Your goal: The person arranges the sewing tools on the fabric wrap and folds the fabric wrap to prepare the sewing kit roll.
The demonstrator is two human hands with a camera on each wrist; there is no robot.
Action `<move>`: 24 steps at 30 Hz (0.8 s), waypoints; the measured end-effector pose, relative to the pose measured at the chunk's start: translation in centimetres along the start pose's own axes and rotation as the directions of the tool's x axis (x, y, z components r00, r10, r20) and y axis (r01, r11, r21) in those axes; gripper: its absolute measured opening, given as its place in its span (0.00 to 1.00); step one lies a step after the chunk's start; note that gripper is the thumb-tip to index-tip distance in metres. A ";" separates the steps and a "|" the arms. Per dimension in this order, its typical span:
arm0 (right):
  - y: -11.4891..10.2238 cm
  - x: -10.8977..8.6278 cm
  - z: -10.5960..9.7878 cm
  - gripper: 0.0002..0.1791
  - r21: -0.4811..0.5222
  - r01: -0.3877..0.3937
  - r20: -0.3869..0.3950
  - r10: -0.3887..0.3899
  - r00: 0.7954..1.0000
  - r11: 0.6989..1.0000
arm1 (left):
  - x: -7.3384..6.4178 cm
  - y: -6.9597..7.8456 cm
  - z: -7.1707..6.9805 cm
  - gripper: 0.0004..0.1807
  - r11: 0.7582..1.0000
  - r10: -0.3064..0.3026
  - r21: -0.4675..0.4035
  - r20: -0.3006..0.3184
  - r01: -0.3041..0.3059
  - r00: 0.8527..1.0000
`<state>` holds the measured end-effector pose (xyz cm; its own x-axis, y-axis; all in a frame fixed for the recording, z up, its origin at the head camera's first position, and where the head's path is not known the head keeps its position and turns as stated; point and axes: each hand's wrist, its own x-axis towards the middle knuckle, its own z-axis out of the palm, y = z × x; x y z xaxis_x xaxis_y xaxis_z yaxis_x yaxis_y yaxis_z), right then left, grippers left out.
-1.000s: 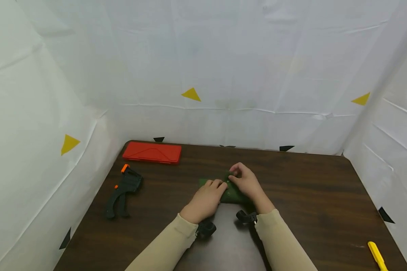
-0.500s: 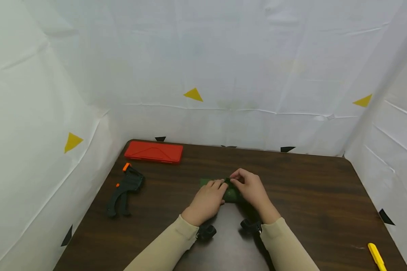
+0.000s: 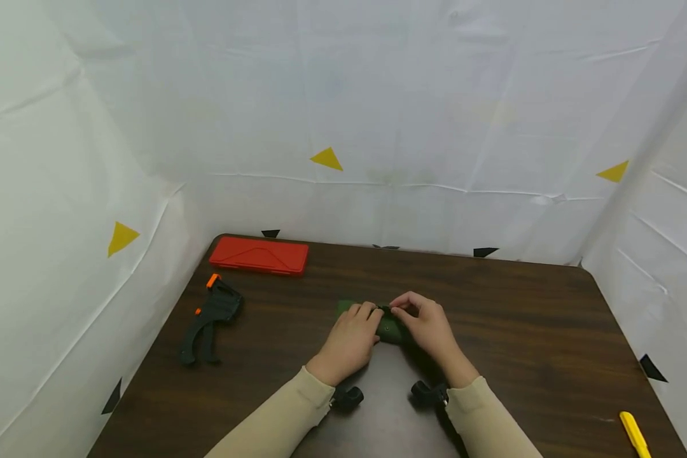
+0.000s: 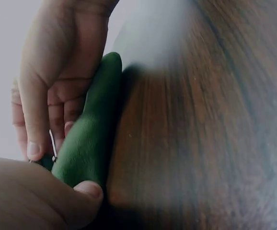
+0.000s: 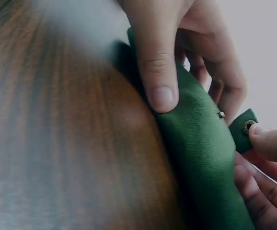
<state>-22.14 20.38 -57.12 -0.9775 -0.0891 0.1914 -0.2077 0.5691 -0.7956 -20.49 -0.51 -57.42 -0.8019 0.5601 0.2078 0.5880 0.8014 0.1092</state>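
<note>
A soft green case [image 3: 389, 332], which looks like a leather pouch, lies on the table in front of me. My left hand [image 3: 348, 345] grips it from the left, the thumb [image 5: 161, 93] at its near edge and the other fingers over the top. In the right wrist view a short green strap [image 5: 243, 140] with a round metal snap [image 5: 248, 126] sticks out beyond the case. My right hand [image 3: 432, 331] pinches this strap between thumb and fingers. A small metal stud [image 5: 221, 115] shows on the case close to the strap.
A red flat box [image 3: 259, 256] lies at the back left of the dark wooden table [image 3: 527, 337]. Nearer stands a black clamp with orange parts [image 3: 212, 315]. A yellow-handled tool [image 3: 634, 432] is at the front right. White sheets [image 3: 423, 95] enclose the sides and back.
My right hand has come down and toward me with the strap, which now lies lower, close over the case. My left hand has stayed nearly in place on the case.
</note>
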 end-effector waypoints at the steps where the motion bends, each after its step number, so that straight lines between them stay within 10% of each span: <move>1: 0.1 -0.1 0.1 0.04 -0.001 0.002 0.002 -0.002 1.000 1.000 | 0.0 -0.1 0.1 0.27 1.000 -0.001 0.002 0.000 0.001 1.000; 24: 0.7 -1.7 -0.4 0.06 0.017 0.186 0.106 -0.186 0.977 0.982 | 0.2 -0.6 1.7 0.17 0.962 -0.134 -0.254 -0.138 0.095 0.981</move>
<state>-20.57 21.31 -57.79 -0.9201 -0.2793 0.2746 -0.3861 0.5288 -0.7558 -21.22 -0.52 -59.15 -0.8511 0.4132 0.3239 0.5162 0.7715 0.3720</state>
